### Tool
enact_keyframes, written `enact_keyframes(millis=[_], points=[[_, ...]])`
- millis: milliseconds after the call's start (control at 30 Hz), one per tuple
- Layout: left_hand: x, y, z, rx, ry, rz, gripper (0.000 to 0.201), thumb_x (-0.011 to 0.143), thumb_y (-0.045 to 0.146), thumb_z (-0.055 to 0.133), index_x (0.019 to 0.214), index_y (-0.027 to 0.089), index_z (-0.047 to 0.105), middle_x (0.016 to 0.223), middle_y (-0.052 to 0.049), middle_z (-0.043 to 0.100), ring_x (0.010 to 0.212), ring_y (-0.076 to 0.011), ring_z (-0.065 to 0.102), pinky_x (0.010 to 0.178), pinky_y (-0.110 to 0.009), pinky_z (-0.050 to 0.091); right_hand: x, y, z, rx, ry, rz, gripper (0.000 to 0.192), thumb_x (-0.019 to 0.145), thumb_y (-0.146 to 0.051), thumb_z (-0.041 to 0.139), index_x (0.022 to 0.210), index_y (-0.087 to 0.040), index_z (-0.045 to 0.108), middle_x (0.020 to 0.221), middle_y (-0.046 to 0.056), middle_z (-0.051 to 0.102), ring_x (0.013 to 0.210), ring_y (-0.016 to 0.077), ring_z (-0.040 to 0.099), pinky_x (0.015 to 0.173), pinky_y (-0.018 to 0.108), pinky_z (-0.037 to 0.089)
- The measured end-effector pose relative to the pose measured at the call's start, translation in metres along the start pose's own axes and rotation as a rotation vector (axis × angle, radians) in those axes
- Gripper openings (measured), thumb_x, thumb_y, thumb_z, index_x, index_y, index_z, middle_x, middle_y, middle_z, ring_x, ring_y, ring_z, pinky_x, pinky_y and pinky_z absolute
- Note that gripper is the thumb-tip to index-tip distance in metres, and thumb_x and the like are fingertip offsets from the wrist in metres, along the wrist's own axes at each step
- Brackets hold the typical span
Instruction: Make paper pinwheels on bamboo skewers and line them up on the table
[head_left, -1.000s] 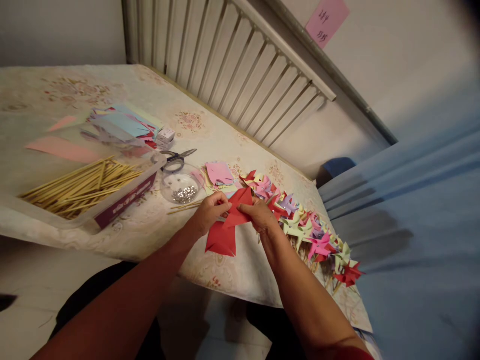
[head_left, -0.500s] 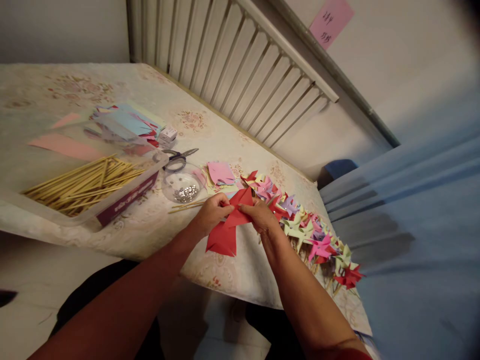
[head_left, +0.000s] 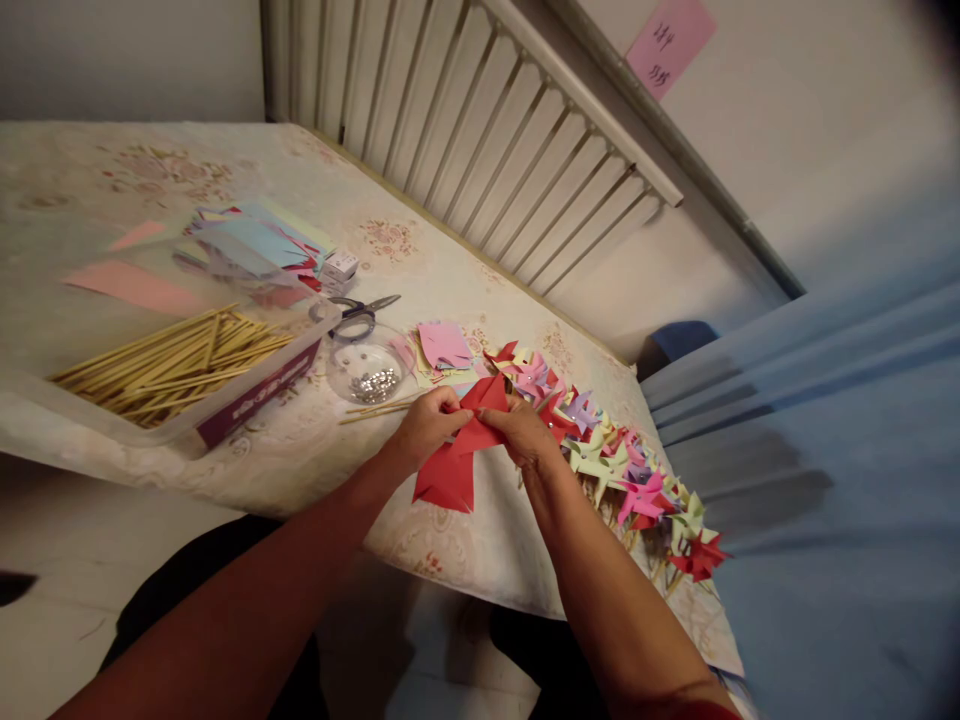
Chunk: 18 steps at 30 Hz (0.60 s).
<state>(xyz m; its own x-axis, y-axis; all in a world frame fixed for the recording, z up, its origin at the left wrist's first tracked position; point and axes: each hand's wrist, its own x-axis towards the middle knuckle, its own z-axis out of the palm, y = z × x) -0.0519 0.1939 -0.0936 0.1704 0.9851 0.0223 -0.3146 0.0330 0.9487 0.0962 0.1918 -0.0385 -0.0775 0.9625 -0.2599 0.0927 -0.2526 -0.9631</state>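
Both hands (head_left: 480, 428) apparently pinching red paper (head_left: 457, 455)

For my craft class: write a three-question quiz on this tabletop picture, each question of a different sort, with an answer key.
1. True or false: both hands hold the red paper.
2. Which lies nearest the clear dish of metal pins? A) scissors B) pink wall note C) blue cloth
3. Fill in: the clear tray holds wooden ____.

Key
1. True: left hand and right hand pinch it.
2. A
3. sticks
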Motion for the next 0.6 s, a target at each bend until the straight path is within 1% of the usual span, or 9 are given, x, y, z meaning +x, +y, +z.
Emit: enact_keyframes(millis=[200, 400, 600], points=[[0.0008, -0.0029, -0.0015, 0.028, 0.014, 0.031, 0.027, 0.066, 0.034, 0.067, 0.063, 0.021, 0.044, 0.058, 0.007, 0.044, 0.054, -0.0097, 0.042, 0.052, -0.022, 0.033, 0.0004, 0.0008, 0.001, 0.007, -0.005, 0.005, 0.026, 0.055, -0.032, 0.084, 0.073, -0.018, 0.072, 0.069, 0.001, 0.073, 0.061, 0.016, 0.063, 0.065, 0.028, 0.05], [0.0023, -0.0072, -0.0015, 0.023, 0.015, -0.006, 0.025, 0.066, 0.033, 0.067, 0.064, 0.021, 0.045, 0.054, 0.008, 0.044, 0.048, -0.0086, 0.039, 0.047, -0.022, 0.031, -0.0014, 0.0013, 0.0002, 0.033, -0.009, 0.018, 0.029, 0.052, -0.03, 0.085, 0.076, -0.017, 0.074, 0.072, 0.002, 0.074, 0.064, 0.0167, 0.064, 0.067, 0.029, 0.052], [0.0012, -0.0053, -0.0012, 0.051, 0.02, -0.017, 0.022, 0.067, 0.031, 0.065, 0.064, 0.022, 0.045, 0.051, 0.008, 0.045, 0.045, -0.0085, 0.038, 0.045, -0.021, 0.028, -0.0042, -0.0012, -0.0016, 0.014, -0.035, 0.035, 0.034, 0.051, -0.03, 0.087, 0.078, -0.017, 0.074, 0.072, 0.001, 0.074, 0.062, 0.0158, 0.064, 0.068, 0.03, 0.052]])
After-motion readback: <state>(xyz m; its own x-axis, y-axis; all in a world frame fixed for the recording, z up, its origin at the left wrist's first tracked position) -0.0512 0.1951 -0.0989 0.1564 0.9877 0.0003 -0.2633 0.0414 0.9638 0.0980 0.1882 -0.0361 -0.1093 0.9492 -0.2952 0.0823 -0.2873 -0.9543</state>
